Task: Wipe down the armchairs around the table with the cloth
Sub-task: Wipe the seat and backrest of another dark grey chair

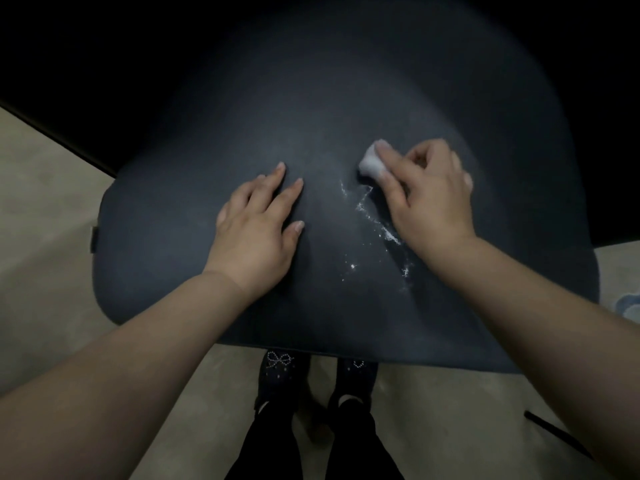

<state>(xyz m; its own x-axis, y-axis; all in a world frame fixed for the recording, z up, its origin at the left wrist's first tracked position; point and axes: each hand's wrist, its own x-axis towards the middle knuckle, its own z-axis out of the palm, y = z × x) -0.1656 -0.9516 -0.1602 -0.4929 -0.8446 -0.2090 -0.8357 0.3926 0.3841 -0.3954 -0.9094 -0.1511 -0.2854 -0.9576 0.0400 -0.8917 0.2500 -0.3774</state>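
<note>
Small white bunched cloth point(372, 163)

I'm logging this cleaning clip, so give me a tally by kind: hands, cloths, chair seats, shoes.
Hands: 2, left hand and right hand
Cloths: 1, white cloth
Chair seats: 1, dark seat
Shoes: 2, left shoe and right shoe
Total: 6

1 head view looks steeply down, close over the armchair seat point(214, 133) and floor point(45, 209).

left hand point(254, 225) lies flat, fingers straight — right hand point(427, 195) curled, pinching.
</note>
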